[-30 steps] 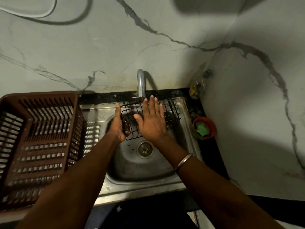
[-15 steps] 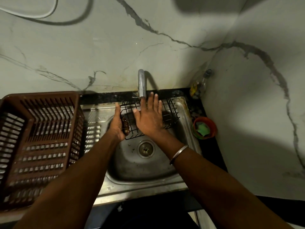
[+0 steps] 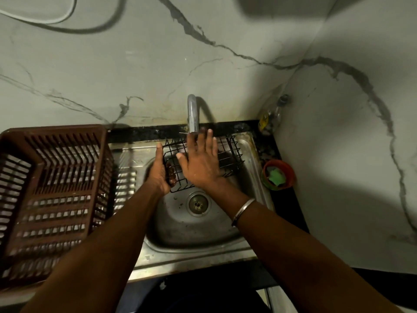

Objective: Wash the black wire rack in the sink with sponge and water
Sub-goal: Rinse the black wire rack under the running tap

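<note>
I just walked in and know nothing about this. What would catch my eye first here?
A black wire rack is held in the stainless steel sink under the curved metal tap: the left hand grips its left edge, the right hand lies flat on it, fingers straight. A large brown slatted plastic basket fills the left side, and a small orange bowl holding a green sponge stands right of the sink.

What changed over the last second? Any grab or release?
Right hand, flat and open over the black wire rack, slid slightly forward toward the tap. Nothing grabbed or released. Left hand grips the rack's left edge as before; rack, sink and green sponge unmoved.
</note>
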The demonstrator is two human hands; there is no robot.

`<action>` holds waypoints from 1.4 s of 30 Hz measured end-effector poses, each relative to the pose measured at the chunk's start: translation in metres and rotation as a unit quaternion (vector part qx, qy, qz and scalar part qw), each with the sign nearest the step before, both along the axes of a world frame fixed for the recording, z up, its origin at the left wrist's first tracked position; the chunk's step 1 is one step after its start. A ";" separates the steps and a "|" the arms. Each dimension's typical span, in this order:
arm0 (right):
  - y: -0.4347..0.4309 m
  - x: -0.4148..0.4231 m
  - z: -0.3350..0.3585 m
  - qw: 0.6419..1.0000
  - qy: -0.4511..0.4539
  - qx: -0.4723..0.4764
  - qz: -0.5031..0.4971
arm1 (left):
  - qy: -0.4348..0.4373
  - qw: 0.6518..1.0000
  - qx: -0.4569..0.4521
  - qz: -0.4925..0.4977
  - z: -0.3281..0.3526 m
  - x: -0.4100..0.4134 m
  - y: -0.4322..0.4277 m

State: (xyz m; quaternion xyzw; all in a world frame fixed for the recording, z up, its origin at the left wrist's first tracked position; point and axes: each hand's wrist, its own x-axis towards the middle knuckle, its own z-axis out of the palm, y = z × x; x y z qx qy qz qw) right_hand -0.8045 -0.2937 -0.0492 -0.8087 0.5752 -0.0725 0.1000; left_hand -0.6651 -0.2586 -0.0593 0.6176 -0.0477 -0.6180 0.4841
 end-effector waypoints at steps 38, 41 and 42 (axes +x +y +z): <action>-0.033 -0.043 0.027 0.985 -0.044 0.075 -0.148 | 0.156 0.987 -0.028 -0.017 -0.035 0.049 0.008; -0.032 -0.043 0.029 0.988 -0.036 0.063 -0.138 | 0.158 0.987 -0.028 -0.006 -0.037 0.045 0.007; -0.032 -0.043 0.030 0.988 -0.037 0.064 -0.135 | 0.155 0.987 -0.031 -0.003 -0.037 0.044 0.006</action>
